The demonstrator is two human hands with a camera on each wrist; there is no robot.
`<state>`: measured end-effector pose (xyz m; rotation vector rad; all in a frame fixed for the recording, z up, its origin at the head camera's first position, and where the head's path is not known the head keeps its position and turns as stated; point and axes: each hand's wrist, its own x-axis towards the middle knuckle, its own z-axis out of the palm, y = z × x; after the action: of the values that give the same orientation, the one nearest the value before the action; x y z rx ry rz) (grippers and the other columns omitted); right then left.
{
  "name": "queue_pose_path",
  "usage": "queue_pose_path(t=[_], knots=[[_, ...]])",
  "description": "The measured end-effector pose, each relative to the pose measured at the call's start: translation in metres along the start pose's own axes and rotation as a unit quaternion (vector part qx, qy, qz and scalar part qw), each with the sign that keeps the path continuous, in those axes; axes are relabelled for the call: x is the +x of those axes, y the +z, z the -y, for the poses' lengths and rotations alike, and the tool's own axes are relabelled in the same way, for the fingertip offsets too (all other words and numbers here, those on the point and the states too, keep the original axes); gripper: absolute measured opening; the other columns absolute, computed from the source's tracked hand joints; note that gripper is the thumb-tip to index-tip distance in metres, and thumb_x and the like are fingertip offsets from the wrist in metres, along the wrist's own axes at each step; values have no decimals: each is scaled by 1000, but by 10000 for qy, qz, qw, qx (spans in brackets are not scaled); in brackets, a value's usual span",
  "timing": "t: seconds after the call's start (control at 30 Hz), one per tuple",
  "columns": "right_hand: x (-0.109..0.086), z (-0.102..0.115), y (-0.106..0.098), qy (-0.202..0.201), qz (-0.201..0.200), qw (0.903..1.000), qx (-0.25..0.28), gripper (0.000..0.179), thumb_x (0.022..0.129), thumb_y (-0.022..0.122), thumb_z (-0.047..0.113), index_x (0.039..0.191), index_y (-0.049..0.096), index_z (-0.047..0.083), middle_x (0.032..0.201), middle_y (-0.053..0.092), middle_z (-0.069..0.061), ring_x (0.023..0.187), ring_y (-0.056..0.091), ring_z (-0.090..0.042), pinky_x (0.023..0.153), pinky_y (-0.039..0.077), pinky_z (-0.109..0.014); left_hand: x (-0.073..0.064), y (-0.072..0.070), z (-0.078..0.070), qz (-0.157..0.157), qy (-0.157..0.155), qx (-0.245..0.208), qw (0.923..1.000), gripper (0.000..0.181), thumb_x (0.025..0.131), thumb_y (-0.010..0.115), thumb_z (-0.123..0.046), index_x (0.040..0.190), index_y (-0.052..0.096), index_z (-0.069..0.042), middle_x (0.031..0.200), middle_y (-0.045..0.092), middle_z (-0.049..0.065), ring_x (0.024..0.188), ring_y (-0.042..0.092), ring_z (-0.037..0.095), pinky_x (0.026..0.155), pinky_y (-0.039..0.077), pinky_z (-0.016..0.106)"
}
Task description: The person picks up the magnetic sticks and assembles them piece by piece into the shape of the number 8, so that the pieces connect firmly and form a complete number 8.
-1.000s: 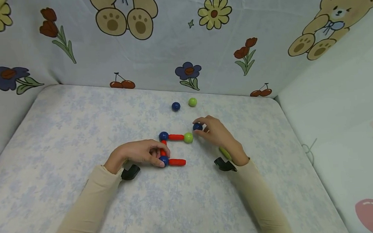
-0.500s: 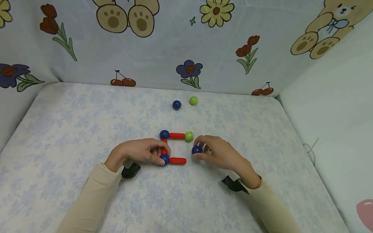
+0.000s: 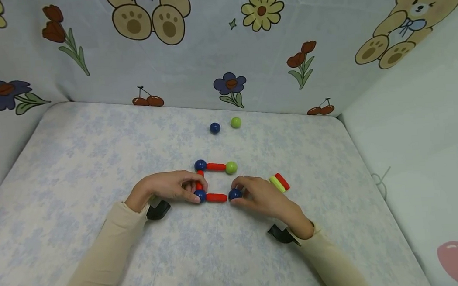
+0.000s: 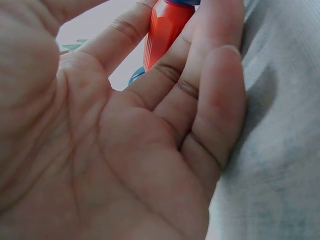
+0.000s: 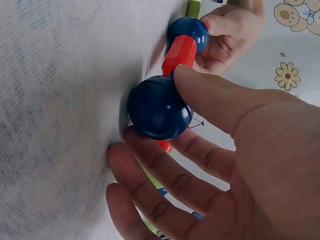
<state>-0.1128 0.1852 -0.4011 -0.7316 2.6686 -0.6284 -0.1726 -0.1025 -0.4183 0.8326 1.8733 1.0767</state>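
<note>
My right hand [image 3: 261, 195] pinches a glossy blue ball [image 5: 160, 107] between thumb and fingers, right at the free end of a red stick [image 3: 216, 198]. At that stick's other end is another blue ball [image 3: 200, 196], which my left hand [image 3: 172, 186] holds with its thumb and fingers. A second red stick [image 4: 167, 30], partly behind the left fingers, runs from there to the far blue ball [image 3: 200, 165]. From that ball a third red stick [image 3: 216, 166] leads to a lime green ball [image 3: 231, 167]. Together they form an angular frame lying on the table.
A loose blue ball [image 3: 214, 128] and a lime green ball [image 3: 235, 122] lie toward the back of the table [image 3: 134, 135]. Beyond my right hand, a yellow-green stick [image 3: 277, 184] lies beside a red stick [image 3: 282, 181]. A printed cloth [image 3: 193, 71] hangs behind.
My right hand has carried its blue ball nearer to me and left, up to the red stick's end. The yellow-green and red sticks behind it now show. My left hand stays in place.
</note>
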Motion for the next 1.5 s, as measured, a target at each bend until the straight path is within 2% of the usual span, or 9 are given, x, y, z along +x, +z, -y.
queue_pose_path(t=[0.3, 0.47, 0.8, 0.97, 1.13, 1.5], knots=[[-1, 0, -2, -11, -62, 9999, -78, 31, 93, 71, 37, 114, 67, 14, 99, 70, 2, 88, 65, -12, 78, 53, -27, 0, 0, 1, -78, 40, -16, 10000, 24, 93, 72, -16, 116, 66, -11, 81, 53, 2, 73, 49, 15, 70, 42, 26], [-6, -6, -11, -43, -222, 9997, -5, 32, 96, 69, 34, 116, 68, 9, 105, 71, -1, 88, 66, -12, 77, 55, -31, 0, 0, -1, -67, 1, -57, 10000, 23, 93, 73, -15, 115, 66, -11, 80, 53, 2, 72, 48, 15, 69, 41, 26], [-29, -33, -35, 757, -789, 9935, -305, 31, 95, 71, 28, 118, 68, 9, 109, 70, -5, 86, 66, -16, 71, 52, -33, 1, 0, -1, -52, -34, -24, 10000, 22, 93, 72, -15, 114, 66, -12, 80, 53, 1, 73, 48, 16, 69, 40, 26], [-36, -43, -39, 1007, -980, 9883, -589, 30, 93, 73, 21, 118, 67, 6, 104, 65, -10, 74, 56, -17, 60, 45, -31, -1, 0, 0, -64, -34, -49, 10000, 23, 93, 73, -15, 115, 66, -11, 81, 53, 2, 73, 48, 15, 70, 41, 26], [-38, -49, -37, 1141, -854, 9867, -776, 27, 92, 73, 15, 117, 67, 7, 100, 63, -9, 70, 51, -17, 57, 42, -31, -3, 0, 0, -61, -59, -98, 9999, 23, 93, 73, -15, 115, 66, -11, 80, 53, 2, 72, 48, 15, 70, 41, 26], [-30, -46, -25, 905, -668, 9905, -797, 25, 89, 73, 8, 114, 69, 9, 102, 68, -7, 84, 60, -20, 74, 51, -41, 0, 1, 1, -57, -37, -90, 9999, 24, 93, 73, -16, 116, 66, -12, 80, 53, 3, 72, 47, 15, 69, 41, 26]])
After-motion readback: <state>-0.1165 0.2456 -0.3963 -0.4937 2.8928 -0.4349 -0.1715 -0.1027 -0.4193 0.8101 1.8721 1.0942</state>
